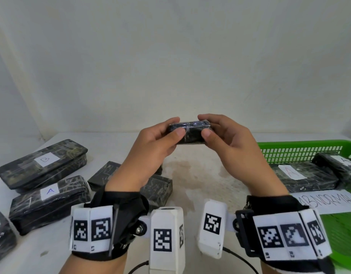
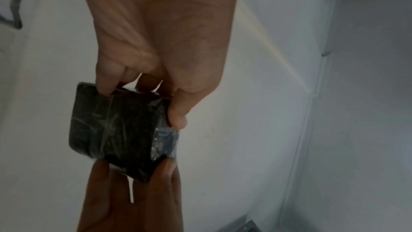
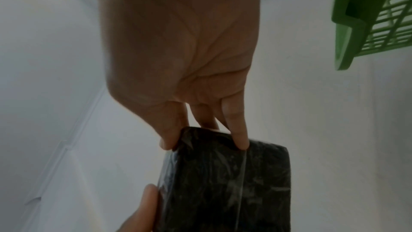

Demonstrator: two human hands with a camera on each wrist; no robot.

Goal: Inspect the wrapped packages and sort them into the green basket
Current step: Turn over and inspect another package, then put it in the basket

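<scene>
I held one small black wrapped package (image 1: 190, 133) above the table (image 1: 200, 184), my left hand (image 1: 151, 155) and right hand (image 1: 236, 149) pinching its ends. Five packages lay left, two labelled ones in the green basket (image 1: 301, 149).

The head camera looked forward and down over the table (image 1: 200, 184) from above the wrists. Each wrist camera sat close under its palm, facing along the fingers; all three shared the small black package (image 1: 190, 133).
</scene>
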